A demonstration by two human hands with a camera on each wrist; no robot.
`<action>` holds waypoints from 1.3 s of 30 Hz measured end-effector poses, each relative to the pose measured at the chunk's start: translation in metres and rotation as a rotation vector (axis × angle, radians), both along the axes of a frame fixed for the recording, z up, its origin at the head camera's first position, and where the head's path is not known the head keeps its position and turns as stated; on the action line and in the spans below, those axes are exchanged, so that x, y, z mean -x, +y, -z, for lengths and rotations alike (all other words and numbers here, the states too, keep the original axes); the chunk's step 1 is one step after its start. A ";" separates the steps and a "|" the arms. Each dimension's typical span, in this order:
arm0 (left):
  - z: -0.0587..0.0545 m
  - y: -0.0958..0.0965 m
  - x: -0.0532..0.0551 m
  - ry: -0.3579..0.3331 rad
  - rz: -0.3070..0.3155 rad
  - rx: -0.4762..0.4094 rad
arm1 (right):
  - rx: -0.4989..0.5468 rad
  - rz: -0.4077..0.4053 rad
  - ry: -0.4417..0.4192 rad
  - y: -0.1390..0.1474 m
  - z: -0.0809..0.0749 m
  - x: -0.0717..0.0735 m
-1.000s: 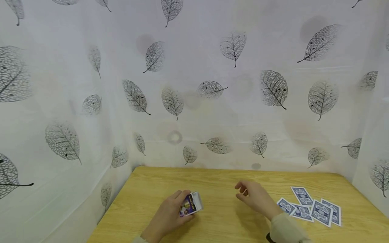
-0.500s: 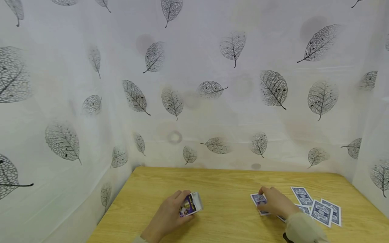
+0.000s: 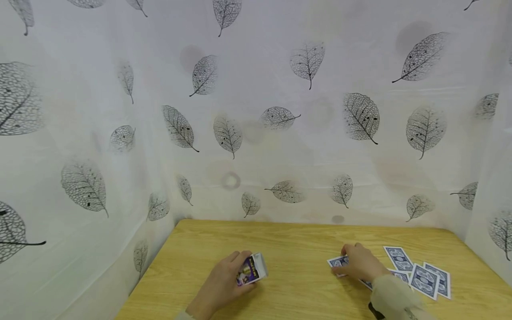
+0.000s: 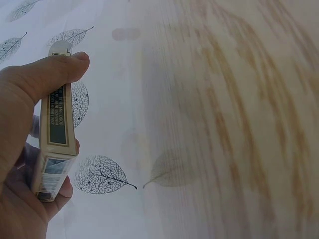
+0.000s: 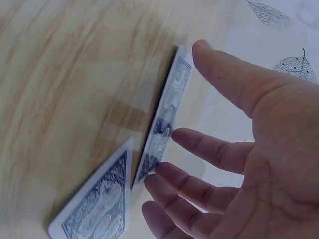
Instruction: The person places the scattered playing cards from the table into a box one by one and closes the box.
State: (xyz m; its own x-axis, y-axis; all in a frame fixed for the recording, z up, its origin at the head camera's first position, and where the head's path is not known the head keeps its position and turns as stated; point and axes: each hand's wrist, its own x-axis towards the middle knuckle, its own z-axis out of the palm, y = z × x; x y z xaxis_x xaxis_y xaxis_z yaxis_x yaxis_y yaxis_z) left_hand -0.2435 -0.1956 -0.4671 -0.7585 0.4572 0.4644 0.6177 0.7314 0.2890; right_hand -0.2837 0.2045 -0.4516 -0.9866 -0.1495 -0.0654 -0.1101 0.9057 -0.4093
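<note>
My left hand point(image 3: 222, 282) grips a small card box point(image 3: 249, 271), purple with a gold picture, its white end facing right. In the left wrist view, the thumb lies across the narrow side of the box point(image 4: 59, 117). Over to the right, my right hand point(image 3: 362, 262) holds a blue-and-white playing card point(image 3: 338, 263) by its edges between thumb and fingers. The right wrist view shows that card point(image 5: 167, 107) steeply foreshortened along the fingertips. Another playing card point(image 5: 102, 204) lies beside it, face down. In the head view, the hand and sleeve partly cover the nearby cards.
To the right, several face-down cards point(image 3: 425, 281) lie spread and partly overlapping on the wooden table point(image 3: 280, 238). One card point(image 3: 398, 258) sits behind the others. A white curtain point(image 3: 256, 146) with leaf prints hangs along the back and left sides.
My right hand has moved right from mid-table to the cards. A card now shows at its fingers, tilted differently than half a second ago. The left hand and box have stayed put.
</note>
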 end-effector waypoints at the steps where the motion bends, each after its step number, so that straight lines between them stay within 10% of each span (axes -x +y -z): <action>1: 0.000 0.000 0.000 -0.001 -0.001 0.002 | -0.008 0.004 0.003 -0.001 0.001 0.001; 25: 0.000 0.001 0.000 0.031 -0.010 0.008 | 0.047 0.053 -0.128 0.010 0.002 0.018; 39: 0.001 0.001 -0.001 0.039 -0.016 0.020 | 0.081 0.113 -0.055 0.016 0.005 0.022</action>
